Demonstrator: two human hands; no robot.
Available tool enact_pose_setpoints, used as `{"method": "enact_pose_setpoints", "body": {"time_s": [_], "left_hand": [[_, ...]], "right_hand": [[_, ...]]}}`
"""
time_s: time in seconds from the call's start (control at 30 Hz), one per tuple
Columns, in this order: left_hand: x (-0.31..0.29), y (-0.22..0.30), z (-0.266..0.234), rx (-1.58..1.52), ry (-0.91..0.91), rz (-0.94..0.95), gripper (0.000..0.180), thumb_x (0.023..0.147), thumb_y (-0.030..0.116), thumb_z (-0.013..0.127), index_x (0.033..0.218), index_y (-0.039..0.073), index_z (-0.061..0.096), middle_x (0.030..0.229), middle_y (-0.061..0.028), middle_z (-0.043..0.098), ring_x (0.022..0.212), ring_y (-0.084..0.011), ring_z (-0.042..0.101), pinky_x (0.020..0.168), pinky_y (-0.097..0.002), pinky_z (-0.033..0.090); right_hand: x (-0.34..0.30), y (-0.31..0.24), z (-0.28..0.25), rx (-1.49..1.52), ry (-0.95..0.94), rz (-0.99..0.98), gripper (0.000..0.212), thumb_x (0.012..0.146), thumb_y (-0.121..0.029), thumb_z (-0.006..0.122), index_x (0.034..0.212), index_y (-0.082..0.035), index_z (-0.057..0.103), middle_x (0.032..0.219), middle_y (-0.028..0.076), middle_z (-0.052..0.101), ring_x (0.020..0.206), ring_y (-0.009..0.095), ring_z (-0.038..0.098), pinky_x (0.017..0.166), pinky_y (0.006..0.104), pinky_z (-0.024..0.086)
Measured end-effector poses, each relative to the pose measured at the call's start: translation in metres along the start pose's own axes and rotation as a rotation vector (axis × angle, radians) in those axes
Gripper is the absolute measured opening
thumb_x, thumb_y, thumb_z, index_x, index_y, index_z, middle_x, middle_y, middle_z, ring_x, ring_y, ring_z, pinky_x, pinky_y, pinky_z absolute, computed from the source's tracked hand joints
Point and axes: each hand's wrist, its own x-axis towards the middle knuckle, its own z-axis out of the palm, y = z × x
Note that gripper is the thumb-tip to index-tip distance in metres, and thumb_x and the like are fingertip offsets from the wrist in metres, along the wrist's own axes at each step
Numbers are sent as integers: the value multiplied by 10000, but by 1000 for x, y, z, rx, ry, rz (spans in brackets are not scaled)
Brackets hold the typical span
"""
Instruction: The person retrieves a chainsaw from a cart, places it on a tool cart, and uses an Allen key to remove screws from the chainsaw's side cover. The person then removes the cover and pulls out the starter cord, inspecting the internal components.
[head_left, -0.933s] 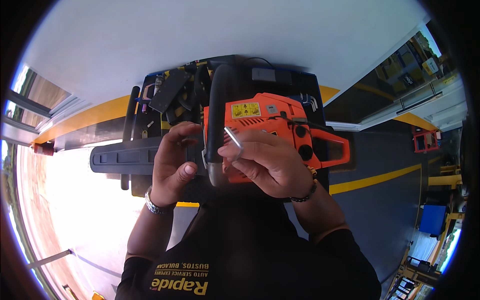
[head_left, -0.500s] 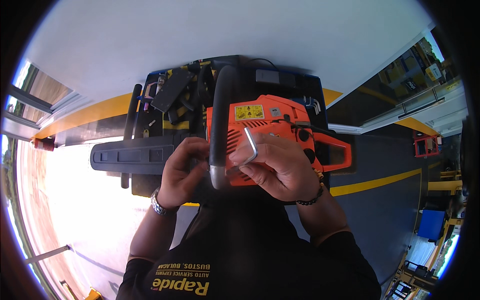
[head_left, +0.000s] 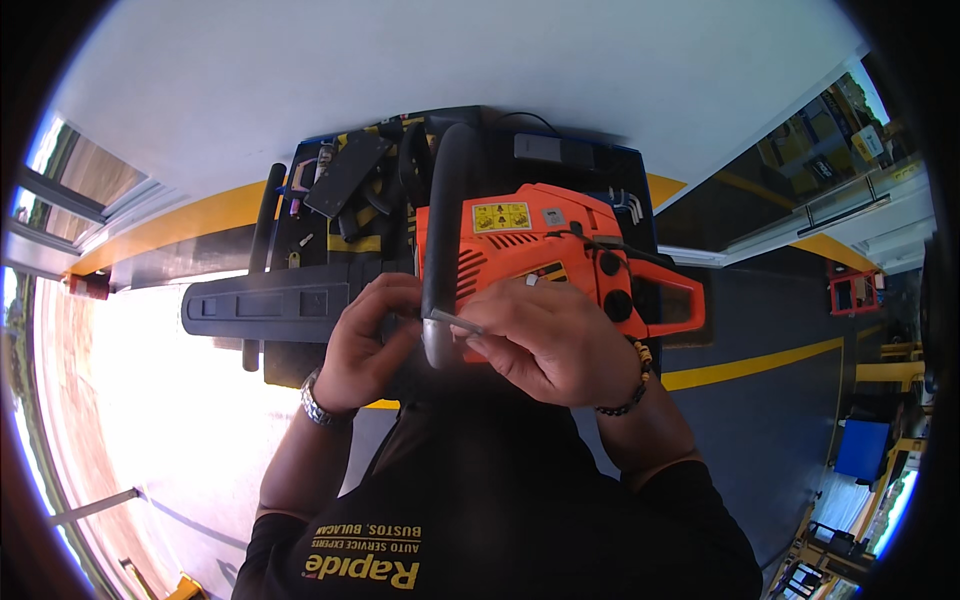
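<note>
An orange chainsaw [head_left: 575, 215] lies on a dark cart top in front of me, its black guide bar cover [head_left: 265, 306] reaching left. The curved black front handle [head_left: 447, 215] rises between my hands. My right hand [head_left: 555, 340] pinches an L-shaped hex key [head_left: 456, 320], whose bare arm points left across the lower, silvery end of the handle. What the key's other end touches is hidden. My left hand [head_left: 362, 340] is on the left side of the handle with its fingers curled in; the handle and the hand itself hide the fingertips and whatever they grip.
Behind the saw lie a black flat case [head_left: 347, 177], a grey box [head_left: 553, 152] and several hex keys [head_left: 627, 205]. A dark push bar [head_left: 263, 250] stands at the cart's left end. A white wall [head_left: 450, 60] is beyond; a glass door is at right.
The hex key has turned in my right hand from pointing up to lying across the handle. My right fingers have closed in nearer the handle. My left hand has hardly moved.
</note>
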Motion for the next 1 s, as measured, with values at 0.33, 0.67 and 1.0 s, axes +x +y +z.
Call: {"method": "enact_pose_setpoints", "body": {"time_s": [0.33,0.67,1.0], "left_hand": [[0,6,2,317,-49,108,311,822,2,758,1128,16,702,1196,-158,673,1061,-323,669,888,-413,545],[6,3,6,358,-66,231,264,791,16,791,1048,72,779,1118,-114,693,983,-273,666,851,-388,553],[19,-10,1,282,-130,300,302,767,54,846,1063,82,789,1142,-123,704,975,-273,676,848,-389,548]], "right_hand": [[-2,4,-2,89,-7,25,223,977,-33,687,1200,-24,679,986,98,737,818,239,739,702,327,574],[-1,4,0,70,80,-13,138,1004,-22,641,1140,-50,641,852,35,640,730,146,670,629,287,526],[-1,6,4,47,169,-27,159,996,-31,661,1156,-34,661,937,83,691,765,214,695,660,316,538]]}}
